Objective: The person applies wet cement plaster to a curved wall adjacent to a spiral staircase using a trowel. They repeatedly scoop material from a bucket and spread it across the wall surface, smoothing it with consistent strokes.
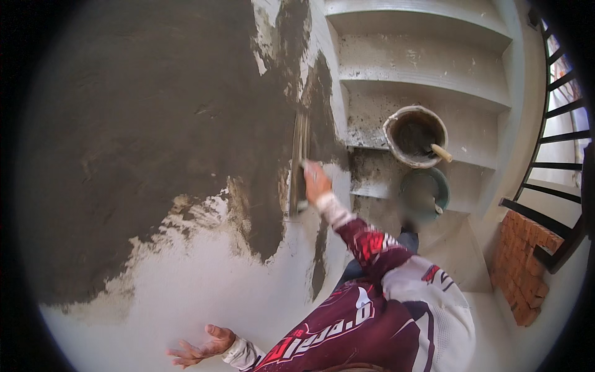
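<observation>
My right hand [317, 181] is closed on the handle of a long, narrow plastering trowel [300, 137], seen nearly edge-on. Its blade lies along the wall at the right part of a broad coat of wet grey plaster [155, 118]. Bare white wall [204, 266] shows below a ragged plaster edge, and thin grey smears run down near the trowel. Lower down, my left hand [201, 348] is held out near the white wall, fingers spread and holding nothing. I cannot tell whether it touches the surface.
Splattered white stairs [421, 59] rise on the right. On them stand a pale bucket [389, 137] of grey mix with a wooden-handled tool [441, 153] and a dark green bucket [444, 189]. Farther right are a black railing [558, 166] and stacked orange bricks [517, 266].
</observation>
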`<state>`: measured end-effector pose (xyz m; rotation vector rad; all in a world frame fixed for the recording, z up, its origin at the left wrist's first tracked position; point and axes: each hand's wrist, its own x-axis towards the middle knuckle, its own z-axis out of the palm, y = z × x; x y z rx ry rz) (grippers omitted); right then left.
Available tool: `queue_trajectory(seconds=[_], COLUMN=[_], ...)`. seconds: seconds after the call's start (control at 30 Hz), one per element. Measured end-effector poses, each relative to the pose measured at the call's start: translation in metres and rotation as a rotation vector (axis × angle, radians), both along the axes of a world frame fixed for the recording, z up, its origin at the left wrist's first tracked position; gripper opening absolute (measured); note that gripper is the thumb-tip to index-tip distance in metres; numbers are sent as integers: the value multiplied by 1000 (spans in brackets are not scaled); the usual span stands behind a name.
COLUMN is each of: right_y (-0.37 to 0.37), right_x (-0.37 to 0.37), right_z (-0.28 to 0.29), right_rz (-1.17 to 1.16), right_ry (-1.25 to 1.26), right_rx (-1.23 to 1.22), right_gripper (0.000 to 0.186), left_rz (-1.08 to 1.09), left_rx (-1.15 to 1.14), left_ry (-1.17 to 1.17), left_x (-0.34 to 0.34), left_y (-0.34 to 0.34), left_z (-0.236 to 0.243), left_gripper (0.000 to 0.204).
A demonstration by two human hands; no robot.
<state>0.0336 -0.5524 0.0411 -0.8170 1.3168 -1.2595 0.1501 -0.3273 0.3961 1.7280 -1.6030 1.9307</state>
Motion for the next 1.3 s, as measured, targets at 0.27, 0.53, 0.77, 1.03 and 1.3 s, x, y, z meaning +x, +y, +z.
queue_trajectory(seconds=[0.27,0.53,0.77,1.03,1.3], right_y=[26,-39,-88,-36,-5], right_x=[-11,-35,-50,-12,-69], right_z=[24,80,33,-8,18], right_rz=[123,103,19,-9,107], right_ry=[64,-36,-33,80,131], right_rx=[33,93,166,48,-138], right_gripper=[34,32,32,30,34], left_rz=[118,255,241,264,149], left_rx=[58,155,27,67,30], left_ry=[-108,-128,-50,-73,-90], left_x=[-12,3,0,-2,4], left_y=[-21,-2,-8,-9,-19], left_z=[-2,-2,-7,-1,-21], left_gripper=[65,77,72,69,69])
